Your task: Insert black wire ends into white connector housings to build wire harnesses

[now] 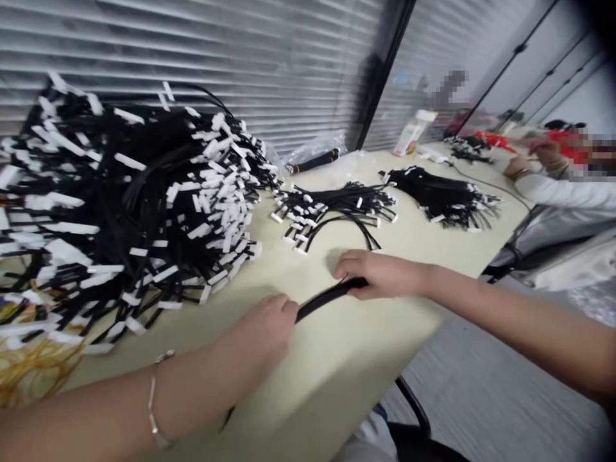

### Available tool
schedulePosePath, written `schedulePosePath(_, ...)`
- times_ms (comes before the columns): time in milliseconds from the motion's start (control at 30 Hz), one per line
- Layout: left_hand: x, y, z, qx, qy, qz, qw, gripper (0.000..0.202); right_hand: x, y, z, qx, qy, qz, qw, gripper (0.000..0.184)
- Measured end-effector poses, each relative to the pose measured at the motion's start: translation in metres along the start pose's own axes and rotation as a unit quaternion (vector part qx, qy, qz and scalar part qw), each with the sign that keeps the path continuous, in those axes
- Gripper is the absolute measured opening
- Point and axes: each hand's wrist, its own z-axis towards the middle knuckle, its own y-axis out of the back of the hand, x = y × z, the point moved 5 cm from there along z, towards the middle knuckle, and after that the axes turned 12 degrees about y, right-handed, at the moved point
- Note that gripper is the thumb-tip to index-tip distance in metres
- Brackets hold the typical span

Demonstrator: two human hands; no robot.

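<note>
Both my hands grip one bundle of black cords (323,299) stretched between them above the pale table (337,372). My left hand (264,330), with a bracelet on its wrist, is closed on the bundle's near end. My right hand (380,273) is closed round its far end. A big heap of black cords with white tags (120,205) lies just left of my hands.
Two smaller piles of tagged black cords (337,208) (443,196) lie further back on the table. A clear bag with a black roll (315,157) sits by the blinds. Yellow bands (29,366) lie at the left edge. Another person (563,173) works at the far right.
</note>
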Motion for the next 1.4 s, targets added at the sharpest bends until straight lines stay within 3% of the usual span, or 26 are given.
schedulePosePath(100, 0.011, -0.004, 0.0, 0.051, 0.081, -0.049, 0.994, 0.04, -0.01, -0.005, 0.0, -0.029, 0.017, 0.017, 0.999, 0.013)
schedulePosePath(233, 0.025, -0.002, -0.005, 0.07, 0.186, -0.139, 0.97, 0.034, -0.016, -0.016, 0.002, -0.087, 0.048, -0.011, 0.995, 0.012)
schedulePosePath(333, 0.036, 0.008, -0.01, 0.069, 0.26, -0.27, 0.925, 0.026, -0.017, -0.021, 0.001, -0.126, 0.078, -0.029, 0.988, 0.015)
schedulePosePath(400, 0.045, 0.016, -0.01, 0.032, 0.29, -0.385, 0.876, 0.026, -0.019, -0.022, -0.002, -0.135, 0.09, -0.022, 0.986, 0.014)
schedulePosePath(500, 0.059, 0.018, -0.007, -0.054, 0.29, -0.541, 0.787, 0.027, -0.025, -0.022, -0.005, -0.125, 0.085, -0.018, 0.988, 0.014)
schedulePosePath(533, 0.063, 0.016, -0.007, -0.076, 0.297, -0.556, 0.772, 0.029, -0.026, -0.022, -0.006, -0.122, 0.085, -0.025, 0.989, 0.015)
schedulePosePath(600, 0.068, 0.01, -0.007, -0.108, 0.299, -0.575, 0.754, 0.032, -0.026, -0.022, -0.01, -0.123, 0.093, -0.045, 0.987, 0.018)
schedulePosePath(733, 0.066, 0.004, -0.009, -0.117, 0.292, -0.588, 0.745, 0.033, -0.024, -0.026, -0.013, -0.09, 0.11, -0.049, 0.989, 0.022)
schedulePosePath(900, 0.064, 0.004, -0.012, -0.129, 0.3, -0.624, 0.71, 0.037, -0.025, -0.02, -0.008, -0.039, 0.085, 0.052, 0.994, 0.02)
schedulePosePath(1033, 0.067, 0.005, -0.015, -0.137, 0.289, -0.649, 0.691, 0.034, -0.027, -0.007, -0.003, -0.049, 0.093, 0.099, 0.99, 0.021)
schedulePosePath(1067, 0.07, 0.005, -0.016, -0.149, 0.29, -0.66, 0.676, 0.034, -0.03, -0.003, -0.002, -0.067, 0.091, 0.09, 0.989, 0.022)
schedulePosePath(1100, 0.075, 0.004, -0.02, -0.183, 0.312, -0.692, 0.625, 0.033, -0.034, 0.001, -0.002, -0.091, 0.084, 0.077, 0.989, 0.022)
schedulePosePath(1133, 0.079, 0.003, -0.022, -0.201, 0.321, -0.709, 0.595, 0.032, -0.039, 0.006, -0.004, -0.118, 0.073, 0.063, 0.988, 0.021)
schedulePosePath(1167, 0.081, 0.002, -0.023, -0.208, 0.325, -0.711, 0.588, 0.032, -0.046, 0.01, -0.006, -0.147, 0.06, 0.049, 0.986, 0.019)
schedulePosePath(1200, 0.081, 0.002, -0.023, -0.208, 0.325, -0.696, 0.605, 0.033, -0.053, 0.015, -0.009, -0.175, 0.044, 0.035, 0.983, 0.016)
schedulePosePath(1333, 0.065, 0.004, -0.023, -0.14, 0.3, -0.525, 0.784, 0.034, -0.085, 0.031, -0.025, -0.259, -0.022, -0.011, 0.965, 0.012)
schedulePosePath(1400, 0.055, 0.0, -0.025, -0.082, 0.288, -0.477, 0.826, 0.036, -0.097, 0.036, -0.031, -0.283, -0.047, -0.022, 0.958, 0.012)
